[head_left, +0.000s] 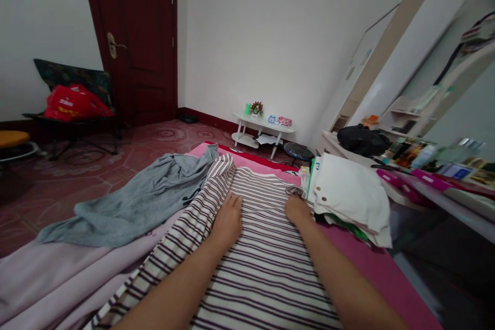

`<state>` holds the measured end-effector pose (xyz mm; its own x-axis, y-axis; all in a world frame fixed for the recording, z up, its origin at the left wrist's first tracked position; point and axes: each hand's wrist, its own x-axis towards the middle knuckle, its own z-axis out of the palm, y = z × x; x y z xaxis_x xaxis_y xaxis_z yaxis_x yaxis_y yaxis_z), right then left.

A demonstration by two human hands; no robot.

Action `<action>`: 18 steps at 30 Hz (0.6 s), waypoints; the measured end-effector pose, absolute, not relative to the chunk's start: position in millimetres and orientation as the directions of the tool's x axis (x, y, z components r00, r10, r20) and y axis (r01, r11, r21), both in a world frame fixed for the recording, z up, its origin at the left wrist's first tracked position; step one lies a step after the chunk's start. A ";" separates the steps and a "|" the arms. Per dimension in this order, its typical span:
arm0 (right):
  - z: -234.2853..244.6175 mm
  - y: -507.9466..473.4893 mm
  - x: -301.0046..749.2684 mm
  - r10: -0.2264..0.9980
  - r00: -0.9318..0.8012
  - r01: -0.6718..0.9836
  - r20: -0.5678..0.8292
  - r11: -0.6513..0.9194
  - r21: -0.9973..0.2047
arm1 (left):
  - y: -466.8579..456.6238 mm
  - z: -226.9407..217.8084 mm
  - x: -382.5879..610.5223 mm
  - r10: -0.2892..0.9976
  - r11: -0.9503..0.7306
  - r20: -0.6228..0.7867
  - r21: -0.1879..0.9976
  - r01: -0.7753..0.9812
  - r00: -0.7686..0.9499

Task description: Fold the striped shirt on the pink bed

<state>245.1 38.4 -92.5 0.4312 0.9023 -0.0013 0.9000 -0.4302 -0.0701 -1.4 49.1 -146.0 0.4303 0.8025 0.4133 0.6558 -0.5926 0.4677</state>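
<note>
A white garment with dark stripes (266, 263) is spread lengthwise in front of me, its left side folded over in a raised strip. My left hand (228, 220) lies on the garment beside that fold, fingers stretched forward and resting on the cloth. At the right edge my right hand (298, 209) is closed on a bunched bit of the same garment. Left of it lies a crumpled grey garment (131, 209), partly over pale pink cloth (58, 278). Just right of my right hand is a stack of folded clothes, topped by a white piece with buttons (348, 193).
A dressing table (328, 139) at the right bears a black bag (363, 139) and several bottles. By the back wall stand a low white table (266, 125) and a dark round stool (298, 151). A folding chair at the left holds a red bag (75, 103), near a dark red door (141, 36).
</note>
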 end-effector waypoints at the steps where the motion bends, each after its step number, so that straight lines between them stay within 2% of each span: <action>1: -90.0 45.9 241.0 0.903 0.430 0.901 -0.003 -0.429 -0.062 | 47.0 -144.5 -0.4 0.796 -0.602 0.382 0.421 0.678 0.470; 3: -87.5 55.2 232.5 0.912 0.410 0.911 0.017 -0.409 -0.057 | 43.3 -142.0 0.9 0.793 -0.606 0.340 0.357 0.711 0.505; 7: -100.9 57.2 233.9 0.987 0.144 0.981 0.070 -0.133 -0.138 | 39.0 -140.8 1.7 0.802 -0.596 0.300 0.337 0.729 0.517; 8: -106.5 57.4 238.1 0.988 0.137 0.977 0.066 -0.124 -0.172 | 38.3 -140.8 1.8 0.804 -0.594 0.290 0.339 0.730 0.519; 10: -116.2 59.8 245.0 0.972 0.230 0.952 0.040 -0.216 -0.218 | 36.6 -139.7 2.0 0.807 -0.590 0.271 0.339 0.733 0.524; 12: -122.5 62.9 243.3 0.936 0.352 0.914 0.012 -0.341 -0.222 | 35.2 -137.3 2.1 0.813 -0.583 0.248 0.332 0.742 0.527; 14: -126.7 62.4 229.4 0.918 0.397 0.897 0.005 -0.387 -0.216 | 34.4 -134.8 2.1 0.816 -0.577 0.224 0.326 0.748 0.532; 18: -137.0 45.7 187.2 0.968 0.228 0.967 0.107 -0.212 -0.142 | 34.0 -134.1 2.1 0.808 -0.590 0.215 0.305 0.748 0.549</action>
